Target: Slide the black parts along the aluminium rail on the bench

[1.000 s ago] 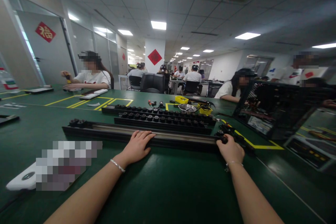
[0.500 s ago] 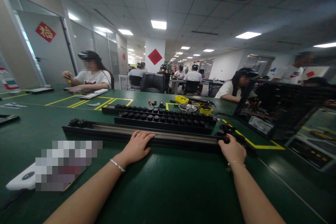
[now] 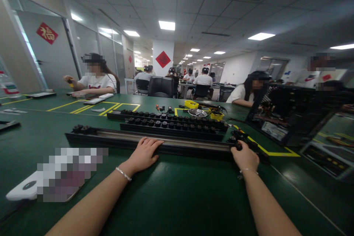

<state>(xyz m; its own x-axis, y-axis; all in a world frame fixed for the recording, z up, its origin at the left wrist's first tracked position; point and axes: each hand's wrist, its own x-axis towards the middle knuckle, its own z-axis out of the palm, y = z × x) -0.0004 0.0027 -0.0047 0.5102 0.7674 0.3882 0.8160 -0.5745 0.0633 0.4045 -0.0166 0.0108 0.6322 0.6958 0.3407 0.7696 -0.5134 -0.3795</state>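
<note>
A long black rail (image 3: 193, 147) with a pale channel lies across the table in front of me. My left hand (image 3: 145, 153) grips its middle, fingers over the top and thumb on the near side. At the rail's right end, my right hand (image 3: 246, 156) is closed, thumb and fingers pinching a small black part (image 3: 238, 146) partly hidden by the fingers. Two small black knobbed pieces (image 3: 82, 129) sit on the rail's left end. Behind it, two similar rails (image 3: 171, 127) carry rows of black knobbed pieces.
Loose black parts (image 3: 235, 134) lie beyond my right hand. An open computer case (image 3: 293, 118) stands to the right. Small yellow bins (image 3: 191, 104) and a metal dish (image 3: 197, 113) sit farther back. A white device (image 3: 23, 188) lies at left. Co-workers sit across the table.
</note>
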